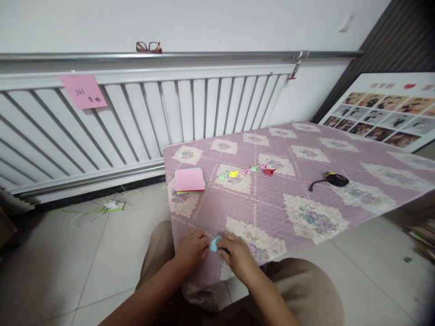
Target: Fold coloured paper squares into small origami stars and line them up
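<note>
A small folded piece of light blue paper (215,243) lies at the near edge of the table, between my two hands. My left hand (194,249) has its fingers closed on the paper's left side. From the right, my right hand (235,253) pinches the other side between thumb and fingers. Farther back on the cloth is a stack of coloured paper with a pink sheet (189,179) on top. Several small folded paper pieces form a row to its right, among them a yellow one (234,174) and a red one (269,172).
A black object with a strap (337,179) lies on the patterned tablecloth (272,203) at the right. Behind the table are a white radiator (176,106) and a photo board (380,111). Glasses (149,47) rest on the pipe.
</note>
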Demonstrator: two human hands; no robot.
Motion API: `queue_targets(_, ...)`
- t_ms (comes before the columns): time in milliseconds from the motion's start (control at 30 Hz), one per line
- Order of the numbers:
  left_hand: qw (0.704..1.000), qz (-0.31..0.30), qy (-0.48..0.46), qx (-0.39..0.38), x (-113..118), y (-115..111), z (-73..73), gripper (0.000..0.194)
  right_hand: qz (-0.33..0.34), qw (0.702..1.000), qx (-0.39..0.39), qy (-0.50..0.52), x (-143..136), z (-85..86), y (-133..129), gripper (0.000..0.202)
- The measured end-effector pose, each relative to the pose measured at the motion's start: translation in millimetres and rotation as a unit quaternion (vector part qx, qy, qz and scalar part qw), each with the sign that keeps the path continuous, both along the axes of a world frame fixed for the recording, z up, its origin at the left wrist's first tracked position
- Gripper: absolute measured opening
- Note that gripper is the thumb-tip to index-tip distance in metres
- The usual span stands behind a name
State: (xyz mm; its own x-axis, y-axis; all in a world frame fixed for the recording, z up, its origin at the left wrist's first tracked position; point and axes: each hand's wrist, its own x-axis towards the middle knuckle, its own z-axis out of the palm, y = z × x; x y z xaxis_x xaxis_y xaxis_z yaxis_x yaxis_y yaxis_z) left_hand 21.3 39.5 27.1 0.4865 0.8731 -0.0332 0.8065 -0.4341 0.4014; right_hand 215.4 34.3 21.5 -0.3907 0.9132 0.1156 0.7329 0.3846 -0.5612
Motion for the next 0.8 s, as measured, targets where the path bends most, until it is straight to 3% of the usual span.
queue_targets(400,0.998,-0.053,0.027,0.018,-3.5,7.1,-2.2,0.012,0.003,0.999,-0.012,0.052,0.7,-0.5,2.5,0.024)
queue_targets(633,0.998,-0.053,0.027,0.031,-5.1,5.3,2.4,0.013,0.015,0.998,-0.021,0.063,3.8,1.6,4.1,0.022)
queue_targets(800,0.996,-0.069,0.045,0.041,-4.1,6.6,-2.1,0.013,0.018,0.998,-0.021,0.057,3.9,1.8,5.5,0.017)
